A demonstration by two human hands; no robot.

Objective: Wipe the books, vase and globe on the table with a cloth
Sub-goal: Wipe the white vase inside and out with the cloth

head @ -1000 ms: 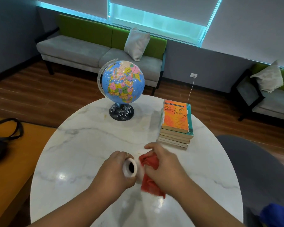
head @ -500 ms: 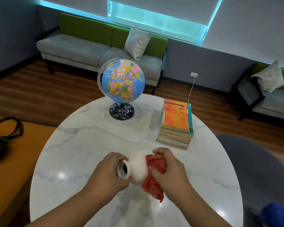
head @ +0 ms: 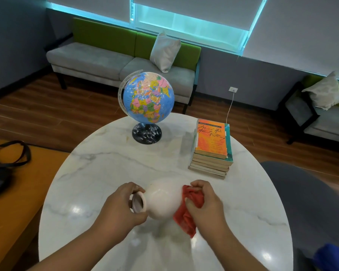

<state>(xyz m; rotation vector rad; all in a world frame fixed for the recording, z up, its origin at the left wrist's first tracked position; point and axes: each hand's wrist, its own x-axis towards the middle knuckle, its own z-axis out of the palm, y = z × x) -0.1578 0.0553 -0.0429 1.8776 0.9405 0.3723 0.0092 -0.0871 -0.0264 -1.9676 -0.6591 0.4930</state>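
Closest to the camera, the left hand (head: pixel 121 208) curls its fingers round the neck of a white vase (head: pixel 162 200), just behind the rim. The vase is turned on its side, with its mouth toward the person's left and its round body toward the right. Whether it touches the marble worktop (head: pixel 106 169) or is held just above it cannot be told. The right hand (head: pixel 205 206) grips a bunched red cloth (head: pixel 186 218) and presses it against the right side of the vase's body; a loose end hangs down toward the worktop. Farther back on the right is a stack of books (head: pixel 211 145) with an orange cover on top. At the far edge a globe (head: pixel 148 100) stands upright on its dark base, well apart from the books. Beyond the worktop a grey and green sofa (head: pixel 90 57) lines the wall.
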